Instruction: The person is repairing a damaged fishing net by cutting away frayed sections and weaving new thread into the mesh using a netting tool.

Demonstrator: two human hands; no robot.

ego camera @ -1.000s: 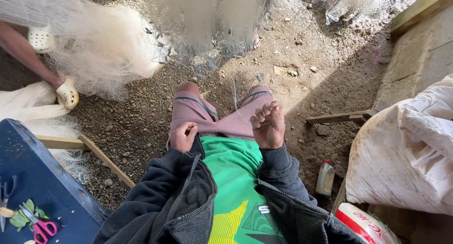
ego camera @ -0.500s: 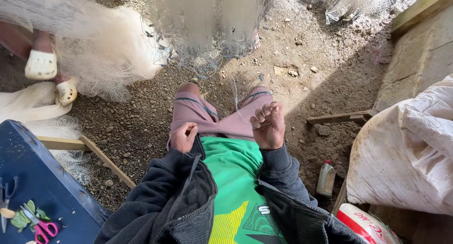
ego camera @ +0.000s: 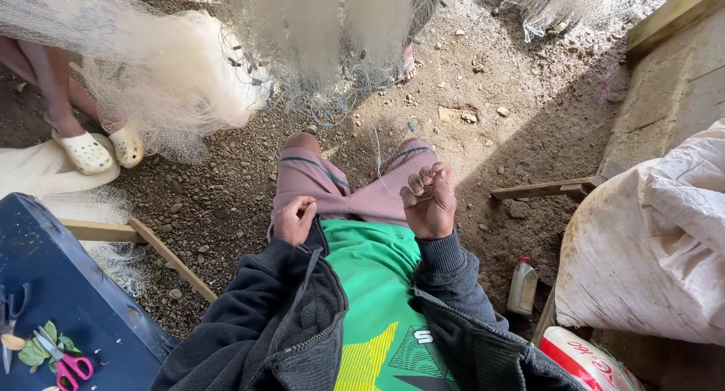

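Note:
I sit looking down at my lap, in a green shirt, dark jacket and pinkish shorts (ego camera: 317, 183). My left hand (ego camera: 293, 219) rests closed in a fist on my left thigh, by the jacket's edge; I see nothing in it. My right hand (ego camera: 429, 202) is raised over my right thigh with its fingers curled inward. A thin pale line (ego camera: 380, 164) runs from those fingers up toward the white fishing net (ego camera: 317, 43), which hangs in bunches in front of my knees.
Another person's feet in white clogs (ego camera: 84, 152) stand at the left under the net. A blue bin lid (ego camera: 53, 285) at lower left bears pink-handled scissors (ego camera: 69, 364). A small bottle (ego camera: 521, 287), a white sack (ego camera: 649, 240) and wooden planks (ego camera: 544, 188) are to the right on gravel.
The other person's feet have stepped: both clogs now stand side by side at the left. My hands have stayed almost still on my lap.

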